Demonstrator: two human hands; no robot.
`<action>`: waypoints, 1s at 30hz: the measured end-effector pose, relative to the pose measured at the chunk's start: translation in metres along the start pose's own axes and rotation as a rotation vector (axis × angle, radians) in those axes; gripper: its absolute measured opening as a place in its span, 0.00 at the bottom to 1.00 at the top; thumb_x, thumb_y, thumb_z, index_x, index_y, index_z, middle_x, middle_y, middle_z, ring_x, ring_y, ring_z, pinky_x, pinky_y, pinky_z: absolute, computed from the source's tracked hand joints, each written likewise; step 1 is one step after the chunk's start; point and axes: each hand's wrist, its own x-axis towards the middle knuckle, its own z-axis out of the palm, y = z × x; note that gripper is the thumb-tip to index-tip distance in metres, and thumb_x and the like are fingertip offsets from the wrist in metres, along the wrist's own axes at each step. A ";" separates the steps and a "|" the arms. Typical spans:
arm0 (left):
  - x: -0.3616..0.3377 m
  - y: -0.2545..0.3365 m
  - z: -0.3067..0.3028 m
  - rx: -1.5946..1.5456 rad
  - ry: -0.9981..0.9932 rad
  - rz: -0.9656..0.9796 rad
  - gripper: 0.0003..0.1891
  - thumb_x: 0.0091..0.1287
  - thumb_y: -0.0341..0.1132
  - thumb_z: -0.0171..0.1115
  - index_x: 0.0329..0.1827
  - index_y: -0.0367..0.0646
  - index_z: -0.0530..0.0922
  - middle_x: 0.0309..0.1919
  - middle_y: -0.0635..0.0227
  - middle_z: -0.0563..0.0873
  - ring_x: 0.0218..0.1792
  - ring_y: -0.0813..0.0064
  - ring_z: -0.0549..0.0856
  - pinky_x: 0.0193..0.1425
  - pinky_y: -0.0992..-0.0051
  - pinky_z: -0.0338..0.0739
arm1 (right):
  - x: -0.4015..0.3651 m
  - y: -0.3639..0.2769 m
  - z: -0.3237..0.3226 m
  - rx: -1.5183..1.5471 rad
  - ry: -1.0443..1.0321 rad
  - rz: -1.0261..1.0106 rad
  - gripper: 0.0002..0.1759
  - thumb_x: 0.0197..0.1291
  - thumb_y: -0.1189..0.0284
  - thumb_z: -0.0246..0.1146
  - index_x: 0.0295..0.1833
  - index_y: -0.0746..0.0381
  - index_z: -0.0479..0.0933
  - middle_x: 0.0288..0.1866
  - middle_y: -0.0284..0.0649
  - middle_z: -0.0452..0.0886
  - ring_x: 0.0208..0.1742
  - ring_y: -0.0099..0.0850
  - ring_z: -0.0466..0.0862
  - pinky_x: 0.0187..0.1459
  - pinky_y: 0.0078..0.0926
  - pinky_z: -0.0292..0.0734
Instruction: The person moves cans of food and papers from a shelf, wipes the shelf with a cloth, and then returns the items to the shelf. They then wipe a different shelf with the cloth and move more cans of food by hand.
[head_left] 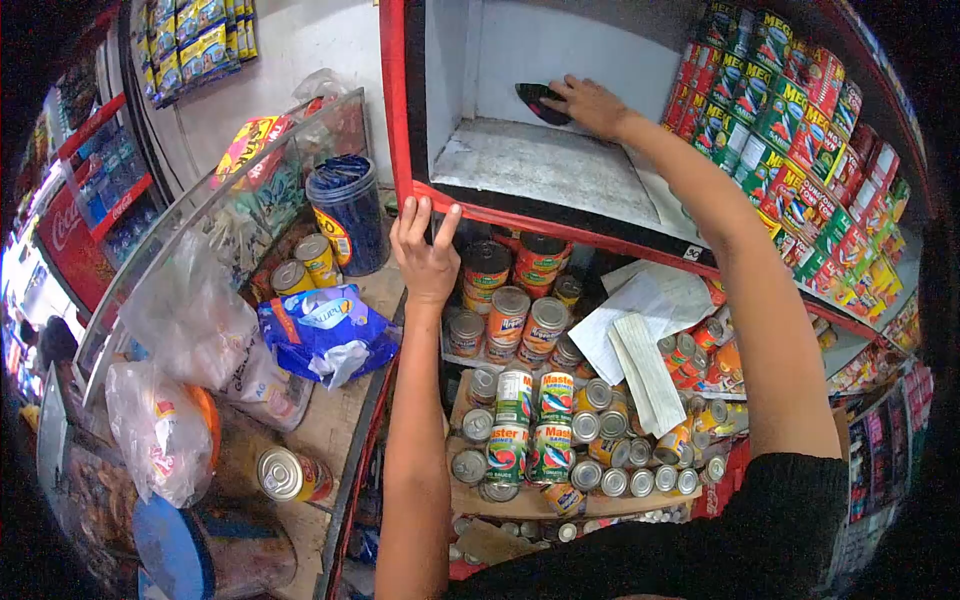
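My right hand [592,108] reaches into the upper shelf compartment and is closed on a dark, flat rag-like piece [541,103] with a little pink on it, held against the back wall. What exactly the piece is, I cannot make out. Below it, the grey shelf board [540,170] looks dusty and stained. My left hand [427,250] lies with its fingers stretched out over the red-taped front edge [455,202] of that shelf, at its left corner, holding nothing.
Stacked sardine cans [780,120] fill the shelf's right side. Below stand more cans [530,425] and loose papers [640,330]. On the left counter are a blue-lidded jar [345,215], a blue packet [328,330], plastic bags [190,320] and a single can [292,474].
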 end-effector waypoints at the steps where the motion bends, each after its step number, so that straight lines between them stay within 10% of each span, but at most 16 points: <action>1: 0.002 -0.001 0.002 0.007 0.005 0.002 0.32 0.51 0.20 0.58 0.59 0.61 0.69 0.59 0.64 0.67 0.63 0.58 0.67 0.57 0.56 0.67 | -0.002 0.016 0.000 -0.111 0.019 -0.059 0.26 0.54 0.75 0.51 0.62 0.52 0.69 0.59 0.45 0.66 0.50 0.43 0.73 0.51 0.33 0.73; 5: 0.001 -0.001 0.001 0.018 -0.015 -0.007 0.32 0.50 0.20 0.58 0.59 0.61 0.69 0.59 0.65 0.67 0.63 0.58 0.67 0.57 0.56 0.67 | 0.006 0.105 -0.018 -0.013 0.174 0.648 0.26 0.55 0.76 0.52 0.62 0.48 0.70 0.54 0.49 0.70 0.45 0.47 0.75 0.52 0.36 0.73; 8: 0.001 0.000 0.001 0.009 -0.014 -0.012 0.32 0.50 0.20 0.58 0.59 0.61 0.69 0.60 0.65 0.66 0.63 0.59 0.67 0.57 0.57 0.67 | 0.004 0.085 -0.013 -0.107 0.346 0.592 0.27 0.56 0.76 0.51 0.62 0.46 0.69 0.53 0.49 0.72 0.44 0.47 0.75 0.51 0.38 0.73; 16: 0.001 -0.002 0.003 0.027 0.012 0.013 0.33 0.50 0.20 0.59 0.59 0.61 0.69 0.60 0.65 0.66 0.63 0.60 0.66 0.57 0.57 0.67 | -0.005 0.042 -0.006 -0.157 -0.010 -0.137 0.26 0.57 0.72 0.50 0.61 0.38 0.69 0.54 0.43 0.70 0.55 0.43 0.71 0.54 0.42 0.69; 18: 0.001 -0.001 0.003 0.024 0.002 0.006 0.32 0.51 0.20 0.59 0.59 0.61 0.69 0.60 0.65 0.66 0.63 0.60 0.67 0.57 0.57 0.68 | 0.025 0.075 -0.022 0.255 0.041 0.494 0.26 0.53 0.74 0.54 0.62 0.52 0.68 0.58 0.47 0.68 0.54 0.48 0.72 0.52 0.45 0.71; 23: -0.001 -0.003 0.002 0.004 -0.015 0.004 0.32 0.51 0.20 0.59 0.59 0.62 0.69 0.59 0.64 0.66 0.63 0.60 0.67 0.57 0.57 0.67 | 0.057 0.067 0.006 -0.139 0.613 0.661 0.14 0.58 0.73 0.52 0.46 0.62 0.79 0.32 0.50 0.80 0.33 0.39 0.79 0.39 0.40 0.75; 24: -0.001 -0.002 0.002 0.008 -0.018 -0.004 0.32 0.51 0.20 0.58 0.59 0.62 0.69 0.59 0.64 0.67 0.63 0.59 0.67 0.57 0.57 0.67 | 0.059 0.040 -0.018 0.166 0.020 0.550 0.28 0.54 0.75 0.54 0.63 0.57 0.64 0.57 0.49 0.69 0.52 0.51 0.73 0.49 0.47 0.73; 25: -0.001 -0.002 0.003 0.012 -0.018 -0.012 0.32 0.51 0.20 0.58 0.59 0.62 0.69 0.59 0.64 0.67 0.63 0.59 0.67 0.57 0.57 0.67 | 0.060 0.012 0.003 0.091 0.197 0.463 0.29 0.55 0.76 0.51 0.65 0.54 0.62 0.59 0.49 0.68 0.54 0.50 0.73 0.49 0.45 0.74; 30: 0.001 -0.001 0.003 0.038 -0.003 0.001 0.31 0.51 0.21 0.58 0.59 0.62 0.69 0.59 0.64 0.67 0.63 0.60 0.67 0.57 0.57 0.68 | 0.064 -0.045 0.000 0.382 -0.318 0.236 0.27 0.57 0.74 0.48 0.64 0.46 0.66 0.64 0.47 0.64 0.60 0.46 0.69 0.58 0.44 0.68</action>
